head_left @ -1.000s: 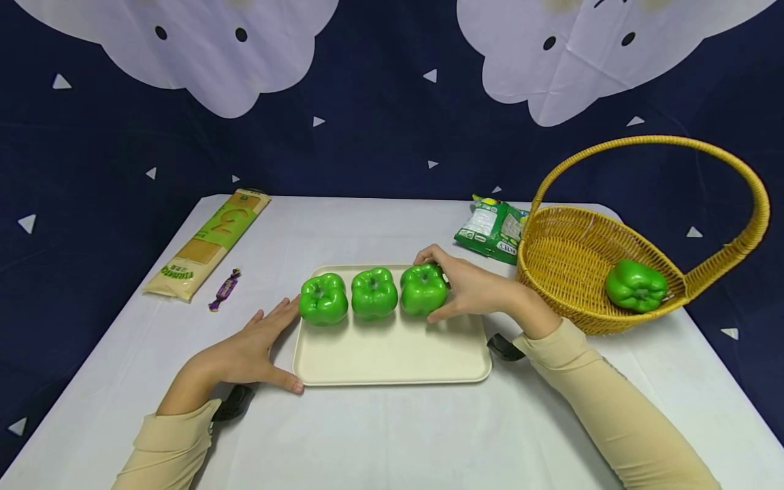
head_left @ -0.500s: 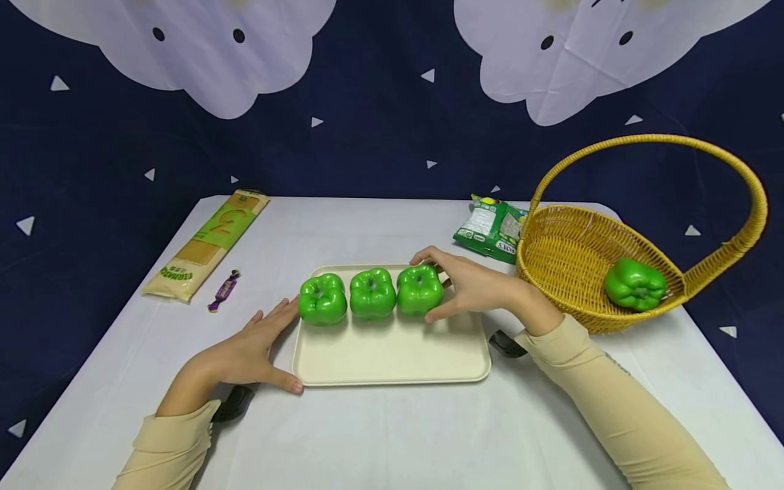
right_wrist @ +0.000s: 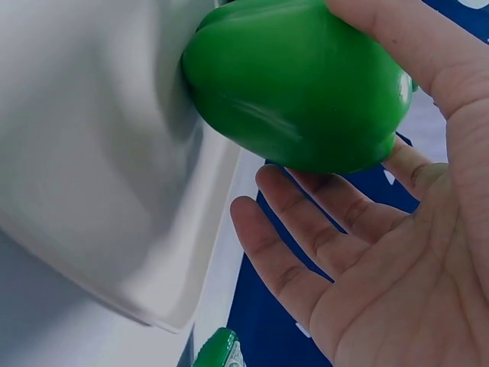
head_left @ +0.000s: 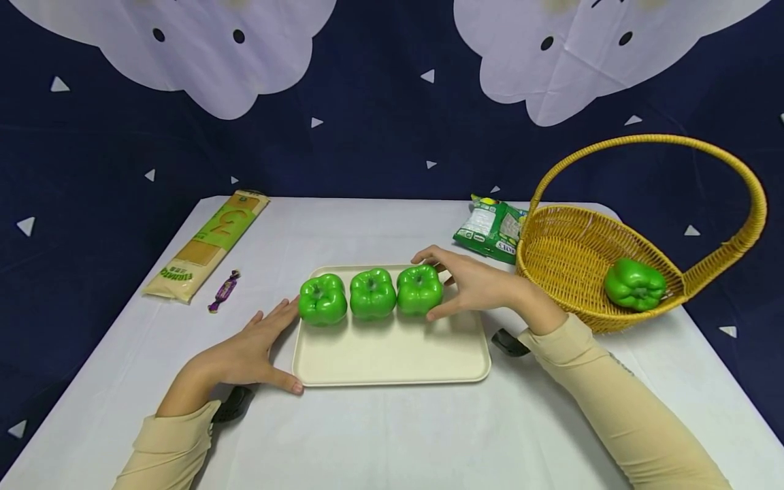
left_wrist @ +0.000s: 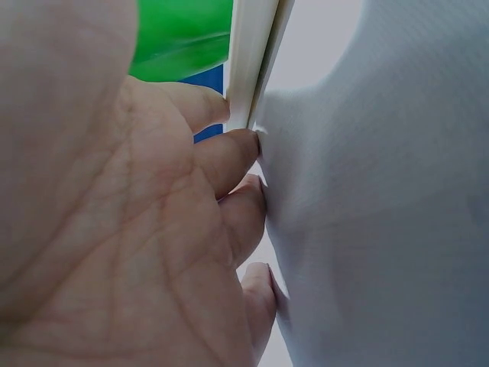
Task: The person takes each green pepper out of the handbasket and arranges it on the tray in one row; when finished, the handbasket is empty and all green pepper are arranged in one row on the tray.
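Three green bell peppers stand in a row along the far side of a cream tray (head_left: 392, 361): the left pepper (head_left: 322, 300), the middle pepper (head_left: 373, 294) and the right pepper (head_left: 419, 290). My right hand (head_left: 474, 282) is curled round the right pepper, thumb at its near side and index finger behind it. In the right wrist view the thumb lies against this pepper (right_wrist: 298, 84), while the other fingers (right_wrist: 283, 267) spread below it. My left hand (head_left: 251, 350) lies spread along the tray's left edge. In the left wrist view its fingertips touch the tray rim (left_wrist: 248, 61).
A wicker basket (head_left: 569, 272) with a tall handle stands at the right, holding another green bell pepper (head_left: 635, 284). Behind it lies a green snack bag (head_left: 490, 228). A noodle packet (head_left: 208, 245) and a purple wrapped candy (head_left: 224, 291) lie on the left.
The right pepper has shifted slightly left, closer to the middle one, with my right hand still around it. My left hand stays in place at the tray's edge.
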Available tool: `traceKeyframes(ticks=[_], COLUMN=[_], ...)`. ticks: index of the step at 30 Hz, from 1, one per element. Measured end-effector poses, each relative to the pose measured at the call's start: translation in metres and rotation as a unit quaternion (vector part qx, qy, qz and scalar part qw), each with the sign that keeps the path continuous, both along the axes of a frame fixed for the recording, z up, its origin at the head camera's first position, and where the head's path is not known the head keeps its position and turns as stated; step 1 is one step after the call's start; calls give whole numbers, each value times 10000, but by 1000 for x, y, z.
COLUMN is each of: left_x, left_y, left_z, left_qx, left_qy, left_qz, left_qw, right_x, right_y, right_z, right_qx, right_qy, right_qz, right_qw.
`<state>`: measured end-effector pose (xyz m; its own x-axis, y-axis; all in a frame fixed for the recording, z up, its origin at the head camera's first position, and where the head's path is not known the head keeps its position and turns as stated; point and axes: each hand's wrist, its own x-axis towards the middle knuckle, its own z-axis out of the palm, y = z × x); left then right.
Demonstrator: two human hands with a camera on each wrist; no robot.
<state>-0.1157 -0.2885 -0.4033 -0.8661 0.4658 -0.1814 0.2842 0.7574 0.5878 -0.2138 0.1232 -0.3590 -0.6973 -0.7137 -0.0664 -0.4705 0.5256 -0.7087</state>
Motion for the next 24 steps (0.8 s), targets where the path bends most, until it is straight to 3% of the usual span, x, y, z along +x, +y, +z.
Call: traceKeyframes(ticks=[12,24], left_x=[0,0], left_y=[0,0], left_z=[0,-1], left_qx=[4,-20], left_qy=[16,-9], left_qz=[0,-5], left_qw=[10000,10000], right_x=[2,4], right_y=[14,67], right_z=[13,44], right_qx=[146,671], right_qy=[24,357], right_qz=[-112,-442], right_qw=[9998,9961])
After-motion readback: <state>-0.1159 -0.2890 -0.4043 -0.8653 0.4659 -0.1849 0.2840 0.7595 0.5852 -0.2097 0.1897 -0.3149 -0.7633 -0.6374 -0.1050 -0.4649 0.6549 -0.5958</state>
